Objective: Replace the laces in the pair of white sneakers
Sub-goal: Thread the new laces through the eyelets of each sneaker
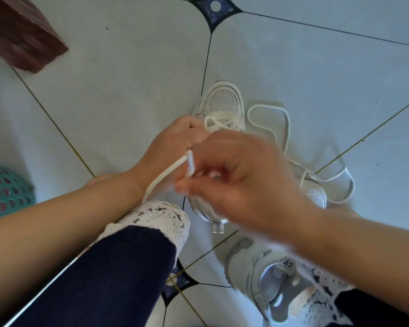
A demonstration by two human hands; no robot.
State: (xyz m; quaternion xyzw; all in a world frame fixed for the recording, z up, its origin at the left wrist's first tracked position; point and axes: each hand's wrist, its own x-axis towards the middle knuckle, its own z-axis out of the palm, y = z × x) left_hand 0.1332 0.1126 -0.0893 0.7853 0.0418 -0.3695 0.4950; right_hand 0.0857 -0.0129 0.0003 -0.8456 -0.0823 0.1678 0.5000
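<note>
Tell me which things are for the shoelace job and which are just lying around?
For the job: sneaker being laced; lace pinched by the right hand; left hand; loose lace; second sneaker.
Not for the job: green basket; brown wooden block; grey strap shoe.

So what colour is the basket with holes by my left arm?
Teal basket, red showing through its holes, seen in the head view.

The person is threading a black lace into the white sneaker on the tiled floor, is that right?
No. The head view shows the lace is white, not black. The right hand is threading it into the white sneaker on the tiled floor.
</note>
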